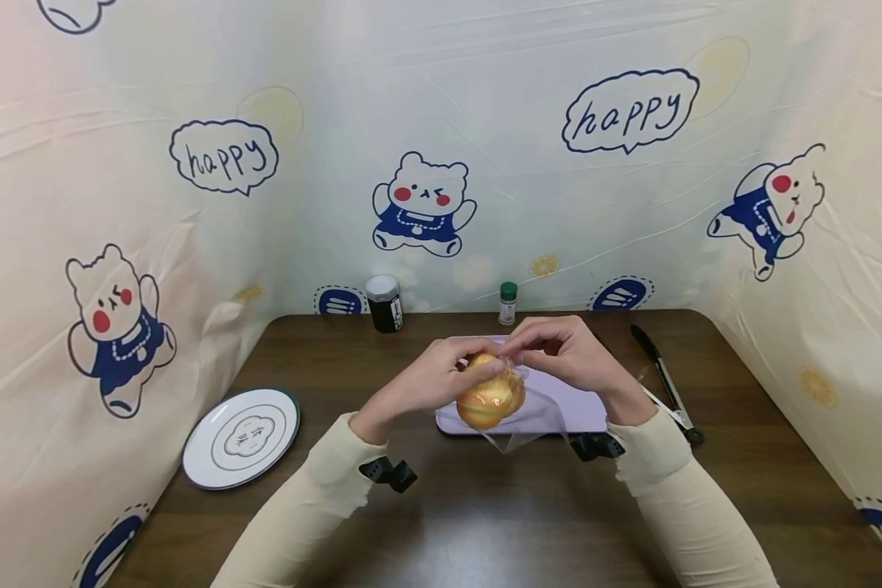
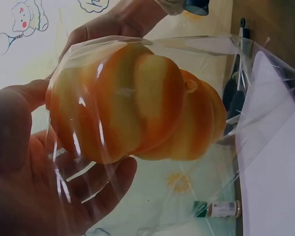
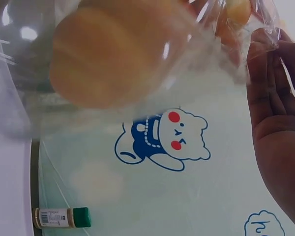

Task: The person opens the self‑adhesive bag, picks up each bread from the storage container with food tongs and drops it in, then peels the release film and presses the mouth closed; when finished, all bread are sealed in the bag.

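Observation:
A glossy, lobed golden-orange bread roll (image 1: 485, 404) sits inside a clear plastic bag (image 1: 514, 441), lifted above a pale purple board (image 1: 588, 412). My left hand (image 1: 429, 376) grips the bread through the film, its thumb across the near side. In the left wrist view the bread (image 2: 152, 103) fills the middle, with left-hand fingers behind it. With bent fingertips my right hand (image 1: 576, 355) pinches gathered plastic at the upper right of the bread. The right wrist view has the right hand (image 3: 280, 123) at that bunched film.
A white plate (image 1: 198, 465) lies at the left. Toward the back stand a black jar with a grey lid (image 1: 385, 304) and a small green-capped bottle (image 1: 508, 305). Black-and-silver tongs (image 1: 669, 380) lie at the right, partly behind my right forearm. Patterned cloth surrounds the table.

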Demonstrator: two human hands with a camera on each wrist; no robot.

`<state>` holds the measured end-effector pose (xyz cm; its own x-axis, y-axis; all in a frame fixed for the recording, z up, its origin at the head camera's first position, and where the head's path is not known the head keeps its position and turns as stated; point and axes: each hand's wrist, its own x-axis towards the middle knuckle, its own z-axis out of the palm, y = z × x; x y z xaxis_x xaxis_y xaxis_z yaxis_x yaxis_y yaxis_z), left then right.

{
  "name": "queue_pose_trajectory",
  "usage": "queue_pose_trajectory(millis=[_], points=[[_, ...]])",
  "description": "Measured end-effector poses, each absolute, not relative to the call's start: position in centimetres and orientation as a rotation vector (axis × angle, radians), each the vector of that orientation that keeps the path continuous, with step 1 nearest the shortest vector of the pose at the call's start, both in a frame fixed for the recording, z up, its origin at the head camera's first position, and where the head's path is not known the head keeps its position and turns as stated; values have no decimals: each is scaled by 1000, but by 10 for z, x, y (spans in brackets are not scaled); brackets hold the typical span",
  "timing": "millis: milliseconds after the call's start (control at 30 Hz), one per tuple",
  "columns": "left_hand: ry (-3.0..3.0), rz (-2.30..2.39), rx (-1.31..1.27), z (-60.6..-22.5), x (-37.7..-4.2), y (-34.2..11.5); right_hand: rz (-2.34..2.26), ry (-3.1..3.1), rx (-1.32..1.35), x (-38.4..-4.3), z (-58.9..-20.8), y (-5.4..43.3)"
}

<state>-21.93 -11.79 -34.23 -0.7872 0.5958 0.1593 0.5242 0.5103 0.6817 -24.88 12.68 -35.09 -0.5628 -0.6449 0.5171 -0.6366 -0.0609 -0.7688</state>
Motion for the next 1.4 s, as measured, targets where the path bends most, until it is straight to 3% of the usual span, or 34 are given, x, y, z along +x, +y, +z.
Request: queue_pose_trajectory(millis=[1100,1400], points=[[2544,1161,944,-354,-221,-172,-2079,2096,-1331,-253,-350,150],[2571,1376,784,-357,-220,-188,-2090,2139,-1248,-254,-352,153]])
